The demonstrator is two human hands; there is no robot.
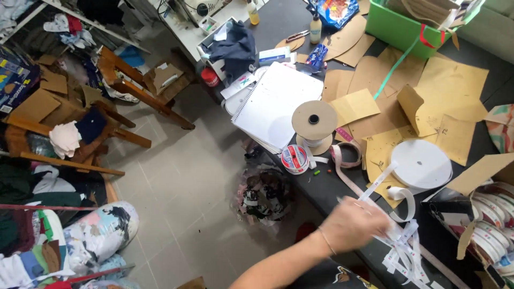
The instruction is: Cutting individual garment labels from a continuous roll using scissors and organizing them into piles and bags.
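My left hand (354,223) reaches in from the bottom onto the dark table edge (321,192); it is blurred and wears a thin bracelet. Its fingers are closed on a white printed tape strip (375,187) that leads up to a large flat white tape roll (421,164). Just right of the hand lies a bunch of cut white tape pieces (404,249). My right hand is out of view.
A cardboard spool (314,121), a small red-and-white tape roll (294,159), a spiral notebook (276,104), brown paper patterns (455,91) and a green bin (399,27) are on the table. A box of tape rolls (495,225) stands at right. Wooden frames (134,88), a scrap bag (263,195) and cloth bundles (99,230) are on the tiled floor.
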